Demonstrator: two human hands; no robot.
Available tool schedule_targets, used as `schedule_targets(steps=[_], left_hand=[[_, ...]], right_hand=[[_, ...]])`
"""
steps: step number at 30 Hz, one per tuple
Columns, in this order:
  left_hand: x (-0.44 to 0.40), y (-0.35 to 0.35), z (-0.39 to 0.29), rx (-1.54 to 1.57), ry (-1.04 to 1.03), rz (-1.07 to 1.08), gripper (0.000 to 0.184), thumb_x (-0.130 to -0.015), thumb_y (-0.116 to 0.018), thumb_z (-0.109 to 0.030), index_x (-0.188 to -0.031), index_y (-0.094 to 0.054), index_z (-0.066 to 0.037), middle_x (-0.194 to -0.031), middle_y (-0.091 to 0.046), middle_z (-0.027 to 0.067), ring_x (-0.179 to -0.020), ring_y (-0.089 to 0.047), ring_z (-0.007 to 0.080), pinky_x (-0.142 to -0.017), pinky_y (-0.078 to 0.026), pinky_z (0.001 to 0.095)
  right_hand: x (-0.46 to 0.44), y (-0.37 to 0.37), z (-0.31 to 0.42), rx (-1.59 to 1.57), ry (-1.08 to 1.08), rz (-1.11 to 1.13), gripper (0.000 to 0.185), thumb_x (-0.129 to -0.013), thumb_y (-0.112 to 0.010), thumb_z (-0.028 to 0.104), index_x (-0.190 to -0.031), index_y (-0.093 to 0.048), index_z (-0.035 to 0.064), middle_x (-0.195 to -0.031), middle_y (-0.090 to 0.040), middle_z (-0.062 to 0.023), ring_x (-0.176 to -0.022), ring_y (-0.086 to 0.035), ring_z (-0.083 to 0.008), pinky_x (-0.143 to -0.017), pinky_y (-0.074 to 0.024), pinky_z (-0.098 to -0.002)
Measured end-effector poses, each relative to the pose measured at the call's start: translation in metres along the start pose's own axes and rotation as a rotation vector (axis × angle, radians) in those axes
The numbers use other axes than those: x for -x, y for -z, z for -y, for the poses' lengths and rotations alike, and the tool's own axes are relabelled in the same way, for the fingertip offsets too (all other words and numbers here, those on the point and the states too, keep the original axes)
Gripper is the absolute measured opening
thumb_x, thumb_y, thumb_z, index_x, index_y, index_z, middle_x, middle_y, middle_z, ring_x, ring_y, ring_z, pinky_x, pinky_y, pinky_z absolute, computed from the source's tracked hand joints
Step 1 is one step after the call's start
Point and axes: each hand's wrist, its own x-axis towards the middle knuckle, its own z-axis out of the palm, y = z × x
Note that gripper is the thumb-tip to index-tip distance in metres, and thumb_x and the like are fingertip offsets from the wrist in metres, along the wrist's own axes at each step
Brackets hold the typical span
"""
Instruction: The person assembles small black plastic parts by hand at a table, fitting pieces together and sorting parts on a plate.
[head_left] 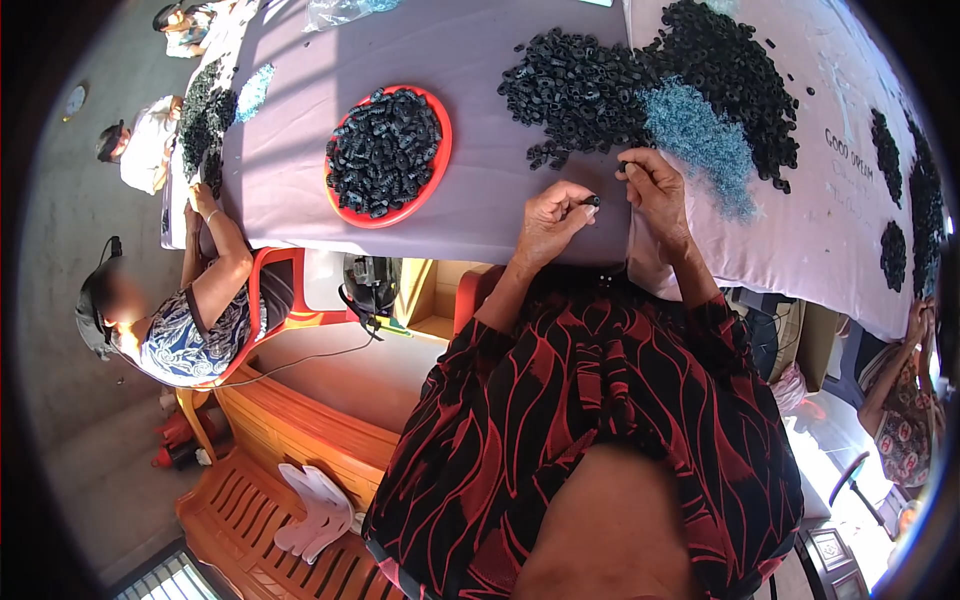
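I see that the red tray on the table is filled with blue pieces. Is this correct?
Not quite: the pieces in it are black, not blue. The head view shows the red tray on the table, filled with black pieces.

Black piece (624, 167) partly hidden in the right hand (656, 190) — clear bag (338, 12) cut off by top edge

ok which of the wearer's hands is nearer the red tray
Left. The left hand, pinching a small black piece, is to the right of the red tray. The right hand is farther right, beside the blue pile.
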Motion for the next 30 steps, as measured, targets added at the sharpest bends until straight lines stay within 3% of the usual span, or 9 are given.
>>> schedule_targets(steps=[20,30], left_hand=[[0.0,-0.001,0.001,-0.016,-0.023,0.012,0.011,-0.068,-0.046,0.006,-0.078,-0.047,0.003,-0.072,-0.048,0.0052,-0.062,-0.049,0.009,-0.056,-0.041,0.0185],[0.0,0.0,0.002,-0.113,0.052,0.0,0.009,-0.067,-0.049,0.004,-0.075,-0.046,0.001,-0.065,-0.049,0.0022,-0.057,-0.046,0.0056,-0.052,-0.039,0.0167]], right_hand=[[0.008,0.003,-0.001,-0.058,-0.011,-0.019,0.01,-0.074,-0.041,0.005,-0.082,-0.047,0.0044,-0.066,-0.05,-0.0024,-0.047,-0.041,-0.003,-0.041,-0.0329,-0.0141],[0.015,-0.004,0.0,-0.232,-0.051,0.204,0.008,-0.072,-0.046,0.005,-0.079,-0.048,0.0034,-0.06,-0.045,0.0006,-0.046,-0.041,-0.004,-0.041,-0.034,-0.0157]])
